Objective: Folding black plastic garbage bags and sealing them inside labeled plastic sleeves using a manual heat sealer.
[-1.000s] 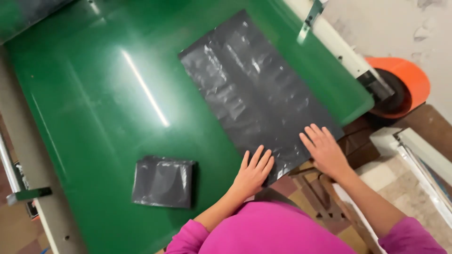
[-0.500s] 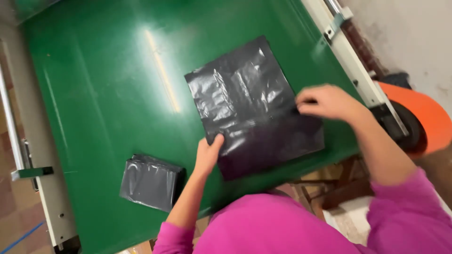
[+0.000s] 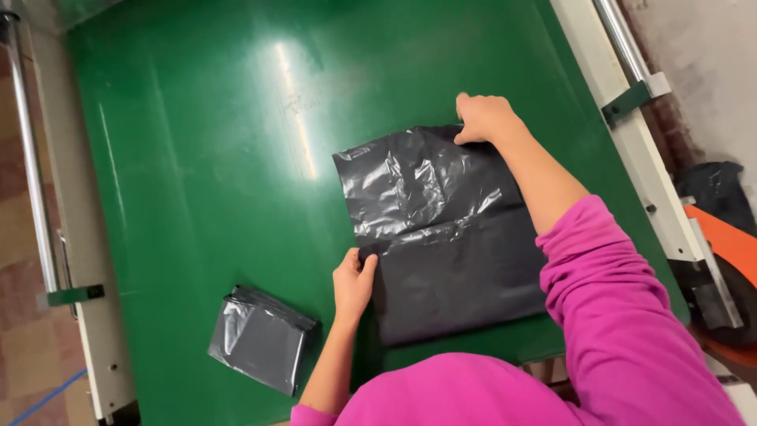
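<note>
Black bag [image 3: 441,237]: thin crinkled glossy plastic. Green table [image 3: 197,158]: smooth, shiny. Side rail [image 3: 27,158]: polished metal.

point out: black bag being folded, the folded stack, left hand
black plastic bag [image 3: 449,237], head view: on its crinkled folded-over upper half.
folded stack of bags [image 3: 259,339], head view: on the top bag's flat face.
left hand [image 3: 353,282], head view: on the back of the hand, at the bag's left edge.

We have one head view only, looking steeply down from above our own chest onto the green worktop [image 3: 197,197], close in, its side rails at both frame edges.
</note>
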